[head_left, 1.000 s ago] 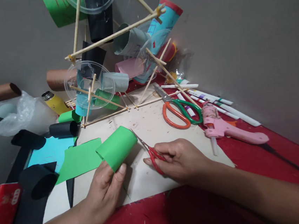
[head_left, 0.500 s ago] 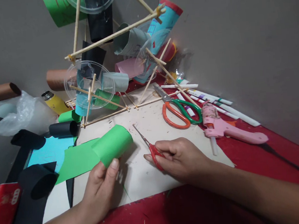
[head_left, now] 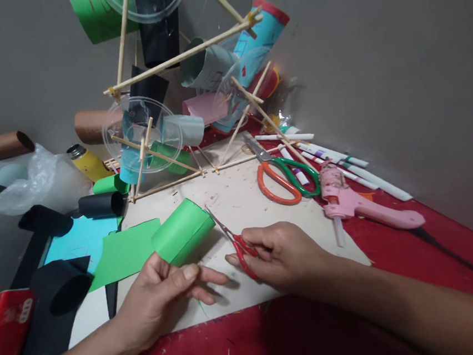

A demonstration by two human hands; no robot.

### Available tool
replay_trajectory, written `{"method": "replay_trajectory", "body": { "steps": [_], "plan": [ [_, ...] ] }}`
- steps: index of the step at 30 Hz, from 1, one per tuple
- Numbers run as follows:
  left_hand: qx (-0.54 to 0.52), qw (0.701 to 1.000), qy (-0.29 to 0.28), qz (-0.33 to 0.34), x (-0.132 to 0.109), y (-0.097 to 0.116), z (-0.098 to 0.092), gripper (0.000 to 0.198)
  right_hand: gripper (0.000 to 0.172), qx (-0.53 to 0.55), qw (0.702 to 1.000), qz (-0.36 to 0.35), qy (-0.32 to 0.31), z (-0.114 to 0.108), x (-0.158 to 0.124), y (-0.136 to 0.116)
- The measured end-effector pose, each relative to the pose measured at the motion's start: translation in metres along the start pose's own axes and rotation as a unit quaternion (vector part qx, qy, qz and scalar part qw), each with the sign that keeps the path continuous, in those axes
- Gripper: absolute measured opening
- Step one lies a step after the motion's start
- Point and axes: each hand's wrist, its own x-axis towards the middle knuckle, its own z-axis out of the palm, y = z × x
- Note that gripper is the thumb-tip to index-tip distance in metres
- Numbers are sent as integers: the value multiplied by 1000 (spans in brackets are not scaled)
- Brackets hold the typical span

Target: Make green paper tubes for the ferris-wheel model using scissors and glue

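Note:
A rolled green paper tube (head_left: pixel 183 230) is tilted above the white board, with a seam line along its side. My left hand (head_left: pixel 167 282) holds its lower end; the thumb and some fingers reach out to the right below it, and the exact grip is partly hidden. My right hand (head_left: pixel 285 251) is closed round the red handles of small scissors (head_left: pixel 243 249). Their blades are slightly parted, with the tips at the tube's right rim. Behind the tube lies a flat sheet of green paper (head_left: pixel 129 252).
A frame of wooden sticks (head_left: pixel 183 54) with plastic lids and paper tubes rises at the back. Large scissors (head_left: pixel 281 184) with orange and green handles, a pink glue gun (head_left: pixel 360 207) and several markers (head_left: pixel 339 156) lie right. Black paper (head_left: pixel 58 286) and a red packet (head_left: pixel 9 333) lie left.
The green paper tube has turned, showing its seam. My left thumb and fingers have stretched out to the right. The small scissors have opened slightly and moved left to the tube's rim.

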Motion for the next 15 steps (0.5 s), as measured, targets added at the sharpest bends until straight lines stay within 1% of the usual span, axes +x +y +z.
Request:
{"method": "replay_trajectory", "body": {
  "steps": [1, 3, 7, 10, 15],
  "plan": [
    [11, 1000, 8, -2, 1, -1, 0, 40, 40, 0, 1000, -1, 0, 0, 0, 0],
    [-3, 999, 38, -2, 3, -1, 1, 39, 38, -3, 1000, -6, 1, 0, 0, 0],
    [-55, 995, 78, -4, 5, 0, 5, 50, 38, -4, 1000, -6, 5, 0, 0, -1],
    [-50, 995, 81, 0, 4, 1, 5, 50, 38, -5, 1000, 1, 3, 1, 0, 0],
    [11, 996, 91, 21, 3, -3, 0, 46, 36, -1, 1000, 10, -5, 2, 0, 2]
  ]
}}
